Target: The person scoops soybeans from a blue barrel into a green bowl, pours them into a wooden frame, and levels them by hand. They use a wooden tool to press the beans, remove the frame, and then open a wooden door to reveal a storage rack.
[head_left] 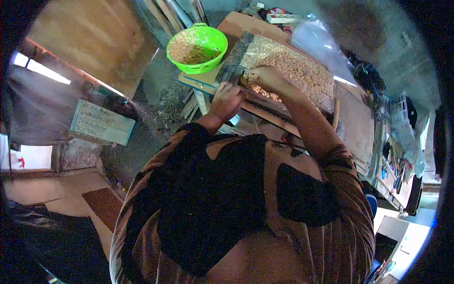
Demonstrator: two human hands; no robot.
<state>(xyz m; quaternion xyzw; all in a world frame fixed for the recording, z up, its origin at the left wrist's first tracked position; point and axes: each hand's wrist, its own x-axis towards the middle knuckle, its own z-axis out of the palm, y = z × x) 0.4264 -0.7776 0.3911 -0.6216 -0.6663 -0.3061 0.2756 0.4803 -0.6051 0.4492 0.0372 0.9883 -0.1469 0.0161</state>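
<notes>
A shallow rectangular tray lies on the table in front of me, spread with small tan flakes, which look like wood chips or a dried crop. My left hand is closed around the tray's near left corner. Over the flakes, near that same corner, my right hand reaches in with the wrist bent. Its fingertips are blurred and partly hidden, so I cannot make out whether it holds any flakes. Beyond my left hand stands a bright green plastic basin containing more of the tan flakes.
The wooden table extends behind the tray. A clear plastic bag and dark bundled material sit at the back right. On the right, a bench carries a white crate and tools. A perforated board is at left.
</notes>
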